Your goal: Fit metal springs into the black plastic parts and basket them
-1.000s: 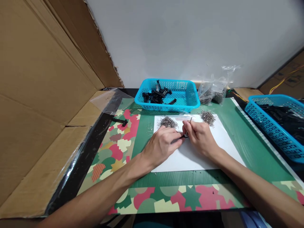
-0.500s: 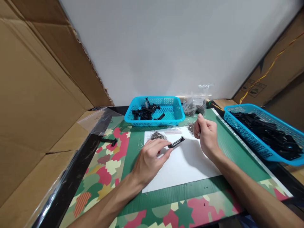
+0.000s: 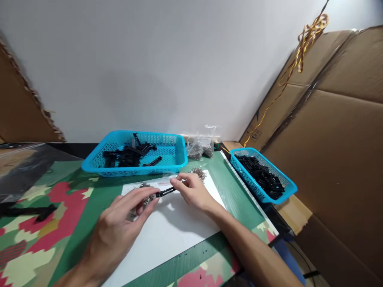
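My left hand (image 3: 122, 219) pinches one end of a narrow black plastic part (image 3: 166, 192) between thumb and fingers, above a white sheet (image 3: 179, 227). At the part's other end is my right hand (image 3: 193, 190), its thumb and fingers closed together. A thin dark sliver (image 3: 179, 175) shows above those fingertips, too small to name. Partly behind my left fingers lies a pile of small metal pieces (image 3: 146, 185). A second pile of small metal pieces (image 3: 198, 172) sits just beyond my right hand.
A blue basket (image 3: 143, 172) holding black parts stands at the back. Another blue basket (image 3: 249, 184), full of black parts, is on the right. Plastic bags of metal pieces (image 3: 200, 148) rest by the wall. A black part (image 3: 44, 212) lies left. Cardboard (image 3: 344, 151) walls the right side.
My right hand has come down from its raised place to the free end of the black part. The view has swung right, so the baskets appear farther left.
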### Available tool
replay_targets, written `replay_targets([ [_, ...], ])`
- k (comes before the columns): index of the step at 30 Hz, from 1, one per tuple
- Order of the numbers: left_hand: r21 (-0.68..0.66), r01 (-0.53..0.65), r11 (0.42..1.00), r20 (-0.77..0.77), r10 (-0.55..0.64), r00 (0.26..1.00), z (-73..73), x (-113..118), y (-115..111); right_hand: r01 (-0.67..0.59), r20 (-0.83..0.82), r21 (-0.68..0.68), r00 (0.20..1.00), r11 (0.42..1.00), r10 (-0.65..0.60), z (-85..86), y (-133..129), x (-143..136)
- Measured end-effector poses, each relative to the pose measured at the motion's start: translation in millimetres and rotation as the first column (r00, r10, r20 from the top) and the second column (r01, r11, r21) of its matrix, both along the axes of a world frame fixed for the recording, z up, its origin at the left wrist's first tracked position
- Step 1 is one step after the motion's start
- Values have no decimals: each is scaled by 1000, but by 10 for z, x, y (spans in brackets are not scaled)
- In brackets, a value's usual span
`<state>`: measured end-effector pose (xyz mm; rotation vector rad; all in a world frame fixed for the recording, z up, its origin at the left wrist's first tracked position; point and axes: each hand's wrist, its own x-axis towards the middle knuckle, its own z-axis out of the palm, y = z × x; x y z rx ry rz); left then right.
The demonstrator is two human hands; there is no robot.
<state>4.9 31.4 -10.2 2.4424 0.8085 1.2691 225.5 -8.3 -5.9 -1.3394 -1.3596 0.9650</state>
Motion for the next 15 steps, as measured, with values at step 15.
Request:
replay_targets([
  [15, 35, 142, 989, -83, -138, 987, -56, -38, -226, 429, 684, 200, 582, 881, -439, 585, -514, 1337],
])
